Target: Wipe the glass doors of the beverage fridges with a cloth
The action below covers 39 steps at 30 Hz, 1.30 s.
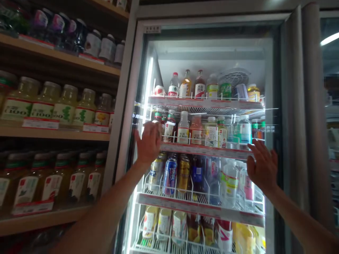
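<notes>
My left hand [148, 144] is raised in front of the left side of a lit drinks fridge [201, 56], level with the second shelf. Its thumb stands apart from the fingers, and nothing shows in it. On the right, my right hand [262, 165] is up with fingers spread, also holding nothing. Whether either palm touches the glass I cannot tell. Behind my left hand, dark bottles [170, 125] are partly covered. A clear bottle with a teal label [245, 128] stands just beyond my right fingertips. Below, a blue can [170, 174] sits beside a gold can [183, 173].
Wooden shelves [53, 133] with several bottles of pale juice [86, 107] flank the fridge on the left. A grey metal post [308, 106] rises on the right, with another glass-fronted unit past it. The top fridge shelf [206, 103] carries several bottles.
</notes>
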Each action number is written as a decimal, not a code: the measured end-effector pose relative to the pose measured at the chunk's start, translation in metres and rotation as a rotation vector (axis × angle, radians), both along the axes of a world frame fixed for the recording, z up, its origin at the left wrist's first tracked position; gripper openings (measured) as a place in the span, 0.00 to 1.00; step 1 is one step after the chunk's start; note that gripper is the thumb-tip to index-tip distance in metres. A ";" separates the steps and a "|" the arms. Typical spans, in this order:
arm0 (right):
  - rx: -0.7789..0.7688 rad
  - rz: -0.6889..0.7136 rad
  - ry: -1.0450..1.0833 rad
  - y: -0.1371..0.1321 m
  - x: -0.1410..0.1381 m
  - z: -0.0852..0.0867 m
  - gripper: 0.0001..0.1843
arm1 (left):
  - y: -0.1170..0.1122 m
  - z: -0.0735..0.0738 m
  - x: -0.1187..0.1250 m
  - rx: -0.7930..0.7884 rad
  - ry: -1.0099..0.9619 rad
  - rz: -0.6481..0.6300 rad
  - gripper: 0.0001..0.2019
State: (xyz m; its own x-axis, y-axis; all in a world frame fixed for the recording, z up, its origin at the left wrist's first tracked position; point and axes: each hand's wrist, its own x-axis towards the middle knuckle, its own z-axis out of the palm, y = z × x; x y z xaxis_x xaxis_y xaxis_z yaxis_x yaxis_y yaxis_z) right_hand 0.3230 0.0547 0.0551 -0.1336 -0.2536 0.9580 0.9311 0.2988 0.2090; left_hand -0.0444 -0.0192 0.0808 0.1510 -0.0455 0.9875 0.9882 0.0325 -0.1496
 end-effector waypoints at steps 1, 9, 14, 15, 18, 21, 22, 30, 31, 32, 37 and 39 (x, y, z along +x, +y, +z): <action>-0.001 -0.001 0.002 -0.001 0.000 0.000 0.22 | 0.000 -0.003 -0.002 0.027 -0.109 0.002 0.26; 0.020 -0.003 -0.017 0.003 0.003 0.000 0.21 | -0.002 -0.045 0.001 -0.130 0.394 -0.015 0.25; -0.006 0.024 0.009 0.007 0.004 -0.002 0.23 | -0.006 -0.052 -0.012 -0.098 0.099 0.051 0.25; -0.021 0.027 0.012 0.007 0.004 -0.002 0.23 | -0.006 -0.059 -0.008 -0.140 0.274 0.028 0.25; -0.013 0.025 0.006 0.010 0.007 -0.002 0.24 | -0.008 -0.073 0.000 -0.184 0.630 -0.027 0.23; 0.031 0.003 0.010 0.010 0.005 -0.002 0.25 | -0.011 -0.068 -0.009 -0.138 0.303 0.006 0.23; 0.029 -0.013 0.022 0.008 0.002 -0.003 0.25 | -0.011 -0.065 -0.013 -0.134 0.186 0.010 0.23; -0.228 -0.044 -0.247 -0.026 -0.060 -0.032 0.25 | -0.015 -0.049 -0.004 -0.476 0.648 -0.190 0.20; -0.237 -0.037 -0.220 -0.026 -0.065 -0.034 0.26 | -0.015 -0.043 -0.003 -0.492 0.614 -0.210 0.20; -0.247 -0.025 -0.199 -0.025 -0.068 -0.036 0.28 | -0.014 -0.036 -0.002 -0.513 0.592 -0.227 0.19; -0.305 0.048 -0.186 -0.014 -0.069 -0.037 0.32 | -0.008 -0.011 0.003 -0.505 0.627 -0.218 0.20; -0.309 0.054 -0.193 -0.017 -0.069 -0.038 0.32 | -0.009 0.000 0.004 -0.444 0.634 -0.168 0.22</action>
State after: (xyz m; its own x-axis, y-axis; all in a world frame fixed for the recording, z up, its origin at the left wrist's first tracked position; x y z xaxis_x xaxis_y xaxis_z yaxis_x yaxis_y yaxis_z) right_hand 0.2538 0.0381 0.0175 -0.3132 0.0323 0.9491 0.8647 0.4230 0.2710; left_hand -0.0399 -0.0283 0.0804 0.7173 0.2608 0.6462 0.6963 -0.3044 -0.6500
